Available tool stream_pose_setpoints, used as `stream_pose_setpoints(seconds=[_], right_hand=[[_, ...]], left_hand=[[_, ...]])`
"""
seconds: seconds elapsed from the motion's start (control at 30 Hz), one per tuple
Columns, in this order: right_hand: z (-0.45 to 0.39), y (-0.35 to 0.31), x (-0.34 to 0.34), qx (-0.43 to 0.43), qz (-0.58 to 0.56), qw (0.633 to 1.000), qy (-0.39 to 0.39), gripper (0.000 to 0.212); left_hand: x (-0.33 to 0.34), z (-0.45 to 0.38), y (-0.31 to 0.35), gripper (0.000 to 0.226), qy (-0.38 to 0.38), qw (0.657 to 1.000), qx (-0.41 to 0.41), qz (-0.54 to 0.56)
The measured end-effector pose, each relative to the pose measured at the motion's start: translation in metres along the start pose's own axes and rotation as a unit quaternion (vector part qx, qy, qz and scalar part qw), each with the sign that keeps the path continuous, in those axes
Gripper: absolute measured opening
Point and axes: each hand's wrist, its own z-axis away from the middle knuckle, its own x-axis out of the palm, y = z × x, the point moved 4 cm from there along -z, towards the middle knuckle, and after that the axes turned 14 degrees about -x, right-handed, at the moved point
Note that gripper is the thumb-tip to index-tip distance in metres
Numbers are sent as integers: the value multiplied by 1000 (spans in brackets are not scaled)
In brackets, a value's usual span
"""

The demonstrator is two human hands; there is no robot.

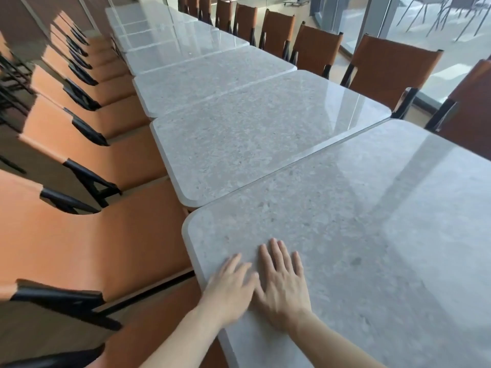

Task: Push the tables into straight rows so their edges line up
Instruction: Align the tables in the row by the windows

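Big windows [398, 19] fill the room's far side, toward 1 o'clock, and a long row of grey stone tables runs from the person up toward 11 o'clock. Orange chairs [87, 235] with black frames line both sides of the row.

The near table [345, 248] sits at the bottom, and both hands lie on it near its left edge. The left hand [229, 290] is flat and open, fingers straight — it looks a bit blurry. The right hand [283, 284] is flat too, fingers spread, palm down on the stone. The two hands are side by side, thumbs almost touching.

The next table [252, 139] sits just past the near one, toward 12 o'clock, and their edges meet. Its left edge sticks out a little more to the left than the near table's edge does — the two do not line up. More tables [202, 78] go on behind, and each one steps a bit to the left.
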Motion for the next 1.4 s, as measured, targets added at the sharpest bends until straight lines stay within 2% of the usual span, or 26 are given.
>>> stream_pose_setpoints(seconds=[0.07,0.13,0.2,0.3,0.43,0.57,0.67,0.73,0.8,0.87,0.97,1.1,1.2,1.4], right_hand=[[-5,-5,-17,10,-1,1000,-25,75],[-7,-7,-34,16,-26,990,-135,81],[-2,-15,-56,39,-39,978,-203,84],[14,-48,-82,68,-65,970,-222,77],[35,-112,-107,4,-83,977,-197,64],[62,-135,-126,-34,-88,973,-209,65],[74,-138,-152,-41,-97,976,-189,63],[77,-149,-176,-42,-126,978,-159,62],[80,-173,-206,-57,-178,976,-110,60],[86,-206,-241,-94,-243,965,-41,53],[115,-265,-294,-143,-361,919,61,42],[181,-351,-336,-208,-480,846,102,31],[226,-413,-333,-220,-526,816,97,32],[286,-501,-306,-205,-560,796,105,32]], left_hand=[[18,70,-21,58,-14,999,-6,-34],[23,128,-41,57,-36,998,-33,-37],[15,171,-61,57,-37,995,-93,-14],[-20,216,-69,57,-2,990,-128,51],[-80,252,-59,56,108,976,-111,155],[-115,273,-47,54,207,961,-64,172],[-126,287,-48,51,235,953,-41,186],[-137,304,-49,40,278,933,-4,227],[-151,328,-53,26,329,895,35,298],[-165,361,-61,22,364,843,57,392],[-178,422,-85,15,379,769,90,507],[-178,511,-136,20,389,706,126,578],[-171,572,-183,23,382,697,122,594],[-150,651,-262,28,334,731,100,586]])
